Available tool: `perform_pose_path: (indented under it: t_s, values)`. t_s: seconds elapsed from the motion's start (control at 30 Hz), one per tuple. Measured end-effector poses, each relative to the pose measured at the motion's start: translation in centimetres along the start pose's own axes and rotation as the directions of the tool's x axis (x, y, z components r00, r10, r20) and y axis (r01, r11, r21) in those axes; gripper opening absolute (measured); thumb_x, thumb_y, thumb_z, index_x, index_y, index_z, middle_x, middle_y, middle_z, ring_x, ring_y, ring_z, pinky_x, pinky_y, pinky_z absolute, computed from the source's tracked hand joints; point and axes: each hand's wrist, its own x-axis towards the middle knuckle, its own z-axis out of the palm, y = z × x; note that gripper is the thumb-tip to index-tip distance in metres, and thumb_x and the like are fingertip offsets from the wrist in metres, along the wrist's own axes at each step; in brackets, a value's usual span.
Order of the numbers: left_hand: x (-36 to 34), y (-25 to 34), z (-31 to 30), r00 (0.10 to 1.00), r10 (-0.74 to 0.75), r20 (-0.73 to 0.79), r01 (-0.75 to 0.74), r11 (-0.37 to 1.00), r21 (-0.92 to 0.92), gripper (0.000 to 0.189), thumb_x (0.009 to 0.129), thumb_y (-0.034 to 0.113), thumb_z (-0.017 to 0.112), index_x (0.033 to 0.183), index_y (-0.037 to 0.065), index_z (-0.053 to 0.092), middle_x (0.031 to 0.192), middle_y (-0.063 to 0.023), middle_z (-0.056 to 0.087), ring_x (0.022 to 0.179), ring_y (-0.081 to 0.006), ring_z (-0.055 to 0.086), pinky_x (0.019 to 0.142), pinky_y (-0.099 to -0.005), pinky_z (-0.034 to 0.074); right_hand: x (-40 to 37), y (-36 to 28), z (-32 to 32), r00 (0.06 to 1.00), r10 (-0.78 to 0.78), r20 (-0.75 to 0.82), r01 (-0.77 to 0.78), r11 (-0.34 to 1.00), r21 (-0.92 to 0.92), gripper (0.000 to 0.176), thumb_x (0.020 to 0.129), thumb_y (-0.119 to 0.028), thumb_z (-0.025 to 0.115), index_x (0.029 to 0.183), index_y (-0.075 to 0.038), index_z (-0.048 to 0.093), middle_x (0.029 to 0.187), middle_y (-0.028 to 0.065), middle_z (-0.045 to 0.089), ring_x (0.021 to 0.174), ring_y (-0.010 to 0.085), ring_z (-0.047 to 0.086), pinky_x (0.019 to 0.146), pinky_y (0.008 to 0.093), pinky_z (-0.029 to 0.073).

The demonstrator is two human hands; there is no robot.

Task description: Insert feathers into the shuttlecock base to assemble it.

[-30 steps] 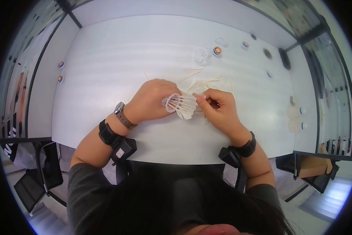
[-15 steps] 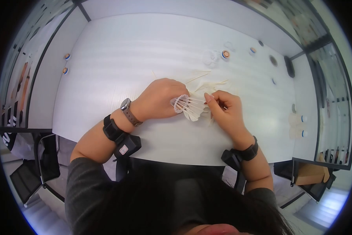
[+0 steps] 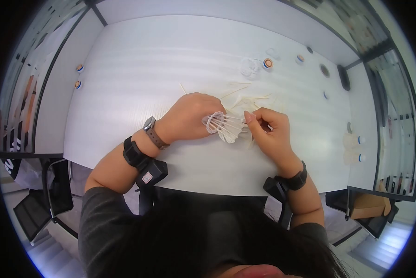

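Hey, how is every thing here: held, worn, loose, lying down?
Left hand: closed on the feather skirt
Right hand: pinching the skirt's edge
Feather skirt: held, tilted, ring end open
Loose feather bits: scattered on the table
Two shuttlecocks: lying sideways
Blue-banded round piece: orange face showing
Watch: strapped on left wrist
Armbands: worn on both arms

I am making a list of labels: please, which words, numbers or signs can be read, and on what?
No text is surely readable.
White sticker on a strapped black device: marks too small.
Dark item at the picture's left: white lettering, partly hidden and blurred.
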Motion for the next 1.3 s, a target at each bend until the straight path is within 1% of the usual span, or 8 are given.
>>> perform_pose_path:
  t_s: [0.43,0.53,0.83,0.87,0.97,1.1,1.17,1.3]
  values:
    - [0.0,-0.1,0.1,1.0,0.001,-0.004,-0.001,1.0,0.031,0.012,0.074,0.014,0.071,0.079,0.007,0.065,0.077,-0.0073,0.064,0.075,-0.0307,0.063,0.067,-0.0399,0.051,0.1,-0.3,0.1,0.997,-0.058,0.042,0.06,0.996,-0.066,0.017,0.089,-0.014,0.071,0.08,0.001,0.069,0.056,-0.002,0.052,0.051,0.0039,0.038,0.047,0.0232,0.028]
    - [0.0,-0.2,0.3,0.998,0.042,-0.036,-0.041,0.999,0.028,0.014,0.072,0.01,0.074,0.081,0.006,0.065,0.074,-0.0071,0.062,0.071,-0.0294,0.061,0.066,-0.0373,0.05,0.1,0.2,0.2,1.0,-0.011,0.027,0.013,0.996,-0.085,0.016,0.089,-0.014,0.071,0.081,0.0,0.07,0.056,-0.0026,0.052,0.052,0.0035,0.038,0.047,0.0229,0.027]
    - [0.5,0.7,-0.2,0.942,-0.037,-0.332,0.049,0.998,0.029,0.045,0.075,0.025,0.082,0.107,0.002,0.06,0.091,-0.0103,0.059,0.08,-0.0256,0.058,0.071,-0.0337,0.047,0.2,0.4,-0.5,0.983,-0.113,-0.145,0.105,0.993,-0.059,0.019,0.094,-0.015,0.067,0.081,-0.001,0.072,0.056,-0.004,0.052,0.049,0.0014,0.039,0.045,0.0203,0.025]
    - [0.4,0.9,-0.5,0.951,-0.041,-0.306,0.058,0.997,0.046,0.052,0.079,0.029,0.08,0.114,0.0,0.055,0.096,-0.0125,0.058,0.084,-0.0244,0.057,0.075,-0.0337,0.047,0.2,0.1,-0.6,0.979,-0.126,-0.159,0.118,0.991,-0.058,0.019,0.094,-0.015,0.067,0.081,-0.001,0.072,0.056,-0.004,0.052,0.049,0.0015,0.04,0.045,0.0203,0.025]
    - [0.3,0.1,0.2,0.929,-0.064,-0.364,0.067,0.998,-0.003,0.051,0.083,0.027,0.076,0.117,-0.001,0.051,0.099,-0.0144,0.058,0.087,-0.0244,0.057,0.078,-0.0342,0.048,0.0,0.0,-0.7,0.968,-0.166,-0.186,0.156,0.986,-0.066,0.021,0.095,-0.016,0.065,0.08,-0.002,0.071,0.055,-0.0035,0.053,0.048,0.0021,0.04,0.046,0.0203,0.027]
    - [0.2,0.4,0.3,0.943,-0.169,-0.287,0.154,0.985,-0.077,0.046,0.088,0.024,0.071,0.118,-0.003,0.049,0.102,-0.0152,0.057,0.092,-0.0247,0.057,0.082,-0.0338,0.047,-0.2,0.0,-0.8,0.951,-0.247,-0.184,0.229,0.966,-0.117,0.02,0.096,-0.015,0.064,0.082,-0.002,0.072,0.056,-0.0031,0.054,0.048,0.0027,0.041,0.047,0.0205,0.029]
    - [0.2,0.7,-0.1,0.959,-0.175,-0.224,0.174,0.985,-0.023,0.044,0.089,0.023,0.071,0.118,-0.002,0.051,0.103,-0.0136,0.056,0.093,-0.025,0.056,0.082,-0.0338,0.047,-0.1,0.2,-0.7,0.941,-0.29,-0.175,0.265,0.952,-0.151,0.016,0.094,-0.013,0.065,0.085,-0.002,0.072,0.058,-0.0025,0.056,0.05,0.0028,0.042,0.047,0.021,0.029]
    - [0.2,0.0,0.4,0.971,-0.078,-0.226,0.075,0.997,-0.019,0.04,0.088,0.022,0.072,0.117,0.001,0.054,0.103,-0.0126,0.057,0.093,-0.027,0.057,0.082,-0.0345,0.048,-0.1,-0.1,-0.3,0.954,-0.271,-0.13,0.245,0.952,-0.184,0.011,0.091,-0.009,0.068,0.088,0.0,0.072,0.061,0.001,0.059,0.05,0.0046,0.043,0.046,0.022,0.03]
